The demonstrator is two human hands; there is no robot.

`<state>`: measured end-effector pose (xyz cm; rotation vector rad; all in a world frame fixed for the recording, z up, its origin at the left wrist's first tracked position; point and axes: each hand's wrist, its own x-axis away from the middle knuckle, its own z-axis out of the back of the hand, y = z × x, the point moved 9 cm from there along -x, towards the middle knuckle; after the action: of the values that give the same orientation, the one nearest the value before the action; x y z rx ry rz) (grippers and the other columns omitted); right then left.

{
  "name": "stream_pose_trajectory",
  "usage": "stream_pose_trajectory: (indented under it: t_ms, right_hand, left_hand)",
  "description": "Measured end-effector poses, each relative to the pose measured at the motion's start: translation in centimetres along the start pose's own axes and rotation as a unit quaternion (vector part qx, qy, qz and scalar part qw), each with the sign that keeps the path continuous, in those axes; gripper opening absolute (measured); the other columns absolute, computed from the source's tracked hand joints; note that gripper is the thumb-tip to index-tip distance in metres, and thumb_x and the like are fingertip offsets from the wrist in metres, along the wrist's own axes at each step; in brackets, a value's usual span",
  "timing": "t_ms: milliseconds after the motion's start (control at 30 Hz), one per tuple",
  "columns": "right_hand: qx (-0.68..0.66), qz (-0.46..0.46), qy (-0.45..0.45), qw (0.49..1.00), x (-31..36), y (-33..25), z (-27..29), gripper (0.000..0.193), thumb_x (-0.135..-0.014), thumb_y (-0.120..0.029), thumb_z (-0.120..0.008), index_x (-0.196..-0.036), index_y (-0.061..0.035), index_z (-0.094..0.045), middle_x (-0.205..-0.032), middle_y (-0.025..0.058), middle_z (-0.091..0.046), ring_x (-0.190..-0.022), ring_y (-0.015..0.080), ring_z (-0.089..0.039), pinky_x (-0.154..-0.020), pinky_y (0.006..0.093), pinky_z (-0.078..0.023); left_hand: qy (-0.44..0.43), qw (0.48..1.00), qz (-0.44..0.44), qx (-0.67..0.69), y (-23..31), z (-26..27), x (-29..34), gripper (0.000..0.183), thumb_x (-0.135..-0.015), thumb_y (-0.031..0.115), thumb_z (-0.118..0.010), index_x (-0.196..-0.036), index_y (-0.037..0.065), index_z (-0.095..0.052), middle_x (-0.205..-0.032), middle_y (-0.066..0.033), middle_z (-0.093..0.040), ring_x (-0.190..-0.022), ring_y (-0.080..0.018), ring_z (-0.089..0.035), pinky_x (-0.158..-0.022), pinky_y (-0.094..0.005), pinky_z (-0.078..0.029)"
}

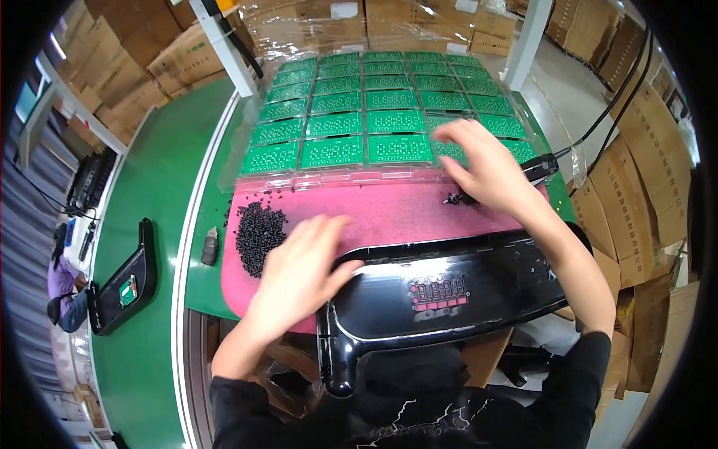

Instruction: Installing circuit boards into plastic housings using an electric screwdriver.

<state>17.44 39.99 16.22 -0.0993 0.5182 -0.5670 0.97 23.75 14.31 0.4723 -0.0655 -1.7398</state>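
A glossy black plastic housing [378, 299] with a small window of button openings lies in front of me, on the near part of the pink mat [366, 217]. My left hand [303, 262] is at its left end, fingers and thumb apart, holding nothing; the thumb is by the housing's upper edge. My right hand [482, 165] reaches over the near right of a clear tray with green circuit boards [400, 148], thumb and fingers apart around a board's place; no grip on a board shows. Under that hand, partly hidden, lies a black corded screwdriver [540, 169].
A pile of small black pieces [258, 236] sits at the mat's left, near a dark, stubby object [210, 247]. Farther left, another black housing [123, 288] with a green board rests on the green conveyor [161, 359]. Cardboard boxes [613, 202] stand right. A person [63, 284] is far left.
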Motion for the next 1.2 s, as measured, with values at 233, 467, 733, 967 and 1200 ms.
stream_pose_trajectory:
  t_ms: [233, 467, 733, 967, 1200]
  right_hand:
    - [0.103, -0.061, -0.088, 0.989, -8.3, 4.6, -9.1, 0.053, -0.082, -0.018, -0.072, -0.131, -0.0088, -0.055, -0.122, 0.017, -0.063, -0.119, 0.0335, -0.056, -0.1, 0.0453, -0.046]
    - [0.043, -0.088, -0.197, 0.976, -10.3, 7.3, -11.1, 0.072, -0.077, -0.022, -0.08, -0.14, -0.0084, -0.048, -0.126, 0.02, -0.063, -0.12, 0.0368, -0.058, -0.102, 0.0454, -0.048]
    - [-0.126, -0.031, 0.104, 0.986, -9.1, 3.4, -3.8, 0.086, -0.079, -0.024, -0.079, -0.149, -0.0127, -0.03, -0.115, 0.019, -0.059, -0.109, 0.0305, -0.06, -0.095, 0.0395, -0.052]
    - [-0.571, -0.08, 0.048, 0.816, -0.3, -4.3, -1.0, 0.09, -0.08, -0.005, -0.072, -0.153, -0.0083, -0.021, -0.126, 0.0153, -0.053, -0.119, 0.0236, -0.057, -0.105, 0.0388, -0.046]
    - [-0.447, -0.232, 0.01, 0.864, 6.3, -3.2, 1.0, 0.064, -0.079, -0.002, -0.077, -0.136, 0.0005, -0.049, -0.108, 0.0073, -0.063, -0.1, 0.0106, -0.062, -0.083, 0.0248, -0.051]
  left_hand:
    - [-0.18, 0.968, -0.166, 0.062, 2.4, -8.2, -6.4, 0.025, -0.084, 0.024, -0.07, -0.096, 0.004, -0.064, -0.091, -0.0128, -0.064, -0.09, -0.0354, -0.065, -0.075, -0.0472, -0.053]
    - [-0.064, 0.988, -0.125, 0.057, -0.2, -7.4, -6.6, 0.021, -0.083, 0.023, -0.07, -0.084, 0.003, -0.064, -0.085, -0.0116, -0.063, -0.083, -0.0339, -0.067, -0.064, -0.0458, -0.054]
    - [0.053, 0.993, -0.08, 0.071, -2.2, -4.7, -6.5, 0.032, -0.078, 0.029, -0.078, -0.101, 0.009, -0.067, -0.093, -0.0084, -0.064, -0.089, -0.0278, -0.063, -0.076, -0.0375, -0.053]
    - [0.086, 0.887, -0.001, 0.454, -2.4, -2.3, -6.1, 0.084, -0.069, 0.023, -0.089, -0.14, 0.004, -0.049, -0.129, -0.014, -0.059, -0.108, -0.0219, -0.063, -0.088, -0.0343, -0.054]
    - [0.043, 0.947, -0.074, 0.308, 0.6, -0.9, -5.7, 0.072, -0.06, 0.012, -0.09, -0.124, 0.001, -0.061, -0.12, -0.0123, -0.062, -0.109, -0.0254, -0.063, -0.095, -0.036, -0.05]
